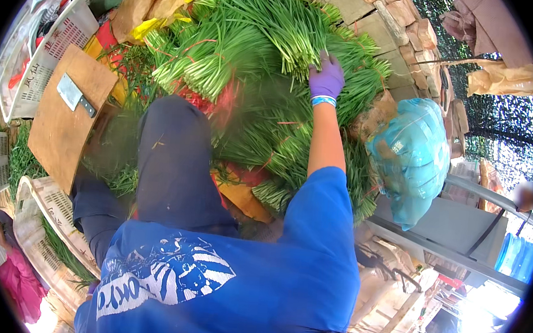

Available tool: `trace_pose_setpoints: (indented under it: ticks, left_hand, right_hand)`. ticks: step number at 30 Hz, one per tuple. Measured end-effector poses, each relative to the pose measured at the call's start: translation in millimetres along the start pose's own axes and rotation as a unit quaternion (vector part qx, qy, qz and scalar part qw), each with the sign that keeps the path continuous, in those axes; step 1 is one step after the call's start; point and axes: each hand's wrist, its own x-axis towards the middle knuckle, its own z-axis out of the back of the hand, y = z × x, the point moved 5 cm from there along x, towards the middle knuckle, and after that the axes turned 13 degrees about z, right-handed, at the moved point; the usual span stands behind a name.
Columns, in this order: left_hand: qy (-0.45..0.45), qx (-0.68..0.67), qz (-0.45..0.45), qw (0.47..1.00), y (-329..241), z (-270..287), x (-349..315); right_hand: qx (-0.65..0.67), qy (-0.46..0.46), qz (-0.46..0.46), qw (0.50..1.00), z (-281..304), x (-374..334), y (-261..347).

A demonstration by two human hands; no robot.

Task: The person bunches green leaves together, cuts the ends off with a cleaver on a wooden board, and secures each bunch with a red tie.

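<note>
In a purple glove, my right hand (327, 78) reaches forward, its fingers closed at the pale cut ends of a bunch of garlic chives (281, 27) on top of the pile. More bunches (205, 65), some bound with thin red ties, lie heaped beneath and to the left. Only a scrap of purple shows by my left hip, where my left hand (92, 288) is mostly hidden behind my blue shirt; its fingers do not show.
At left a cleaver (75, 95) lies on a wooden board (49, 129). White plastic baskets (62, 215) stand beside and behind it. A teal plastic bag (410, 157) bulges right of the pile, near a brick edge (429, 54). My raised knee (175, 155) is in front.
</note>
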Motion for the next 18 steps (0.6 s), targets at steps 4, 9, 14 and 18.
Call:
trace_pose_setpoints:
  ticks: [4,9,14,18]
  left_hand:
    - [-0.009,0.023,0.012,1.0,8.6,-1.5,3.2]
    - [-0.015,0.042,0.027,0.999,23.5,-2.6,2.8]
    - [-0.019,0.055,0.018,0.998,35.6,-5.5,10.7]
    - [-0.027,0.069,-0.005,0.997,50.5,-15.7,27.0]
  right_hand:
    - [-0.145,0.068,0.119,0.98,-23.6,27.7,10.5]
    - [-0.119,0.042,0.12,0.985,-42.7,40.3,-5.0]
    - [0.129,-0.009,0.015,0.991,-43.1,40.5,-36.7]
    - [0.437,-0.053,-0.083,0.894,-8.8,40.7,-26.6]
